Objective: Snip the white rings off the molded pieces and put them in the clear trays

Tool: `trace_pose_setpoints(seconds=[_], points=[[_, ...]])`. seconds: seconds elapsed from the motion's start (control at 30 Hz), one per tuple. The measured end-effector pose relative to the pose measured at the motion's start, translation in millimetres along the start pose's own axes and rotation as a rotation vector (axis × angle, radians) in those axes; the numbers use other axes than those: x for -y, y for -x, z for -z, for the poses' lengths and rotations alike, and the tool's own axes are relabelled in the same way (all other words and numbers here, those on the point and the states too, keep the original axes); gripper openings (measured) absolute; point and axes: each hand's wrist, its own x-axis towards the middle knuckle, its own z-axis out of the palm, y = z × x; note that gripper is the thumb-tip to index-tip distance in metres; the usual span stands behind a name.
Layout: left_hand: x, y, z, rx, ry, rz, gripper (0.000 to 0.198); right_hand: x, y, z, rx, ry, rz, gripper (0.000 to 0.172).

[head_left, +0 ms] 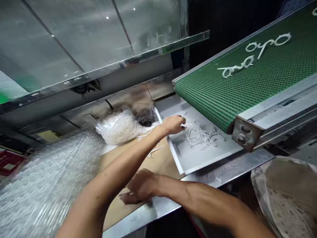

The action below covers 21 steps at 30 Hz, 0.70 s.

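My left hand (174,125) reaches over the near rim of a shallow grey metal tray (198,160). Its fingers are pinched together at the edge of a loose heap of thin white plastic sticks (201,135) lying in the tray. My right hand (139,189) rests on a brown cardboard sheet (160,162) below my left forearm, fingers stretched flat and pointing left, nothing seen in it. A few stray sticks (155,150) lie on the cardboard beside the tray.
A green mesh conveyor belt (247,79) slopes down to the tray, carrying white plastic pieces (257,49). A clear bag of white pieces (119,127) sits behind the cardboard, a blurred plastic bag (44,188) at left, an open sack (287,198) at bottom right.
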Motion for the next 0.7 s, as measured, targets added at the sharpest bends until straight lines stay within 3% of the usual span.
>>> trace_pose_setpoints(seconds=[0.2,0.33,0.47,0.57,0.7], points=[[-9,-9,3.6,-0.095,0.091,0.006,0.011,0,4,10,-0.011,-0.001,0.013,0.050],[3,5,20.7,-0.231,0.166,0.055,0.015,5,11,18,-0.092,0.004,0.019,0.051],[13,26,29.7,-0.442,0.332,0.075,0.011,6,15,20,-0.204,0.002,0.045,0.043],[19,38,29.0,-0.554,0.735,0.168,0.015,4,14,18,-0.219,0.006,0.042,0.041],[25,49,26.0,-0.577,1.427,0.330,0.027,2,12,15,-0.211,0.019,0.034,0.039]])
